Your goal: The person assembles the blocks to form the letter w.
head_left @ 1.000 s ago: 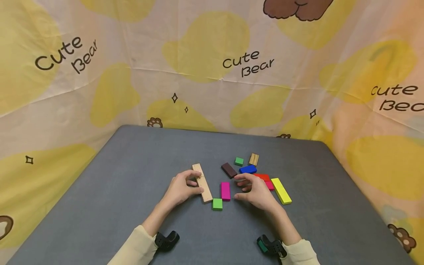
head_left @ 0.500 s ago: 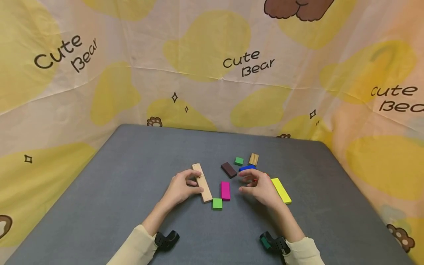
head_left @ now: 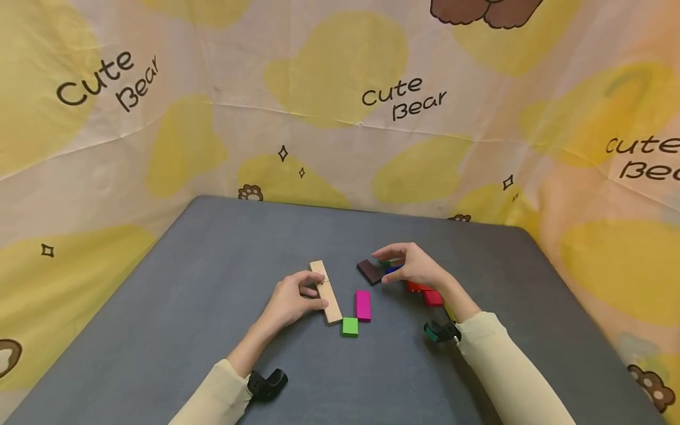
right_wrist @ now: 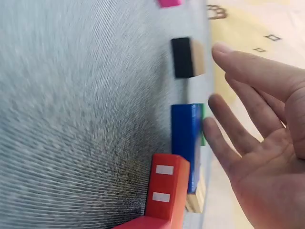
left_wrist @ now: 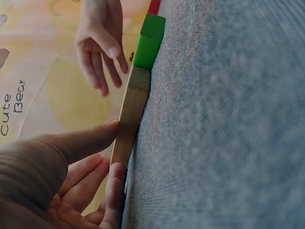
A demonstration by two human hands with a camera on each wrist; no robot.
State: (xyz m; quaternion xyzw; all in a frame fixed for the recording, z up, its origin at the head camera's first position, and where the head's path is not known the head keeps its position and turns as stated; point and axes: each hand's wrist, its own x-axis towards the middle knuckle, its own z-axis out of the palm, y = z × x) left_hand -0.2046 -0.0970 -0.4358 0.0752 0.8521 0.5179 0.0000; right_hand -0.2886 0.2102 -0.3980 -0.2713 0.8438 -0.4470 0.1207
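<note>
My left hand (head_left: 289, 301) holds a pale wooden block (head_left: 330, 303) that lies flat, with the thumb at its side and a fingertip near the seam with a second, shorter wooden block (head_left: 317, 268). Touching the near end is a bright green cube (head_left: 350, 327), and beside that lies a magenta block (head_left: 363, 306). My right hand (head_left: 417, 267), its fingers spread and holding nothing, hovers over a dark brown block (head_left: 369, 271) and a blue block (right_wrist: 182, 136). Behind the blue one, a second green block (right_wrist: 203, 124) is mostly hidden.
Under the right forearm lie a red block (right_wrist: 167, 183) with white marks, a crimson block (head_left: 432, 298) and a mostly covered yellow block (head_left: 449, 311). A striped wooden block (right_wrist: 196, 201) shows in the right wrist view. Printed cloth (head_left: 319, 71) hangs behind the grey table (head_left: 186, 319).
My right hand has moved away from me, from beside the magenta block to over the brown and blue blocks. The left hand stays on the wooden block.
</note>
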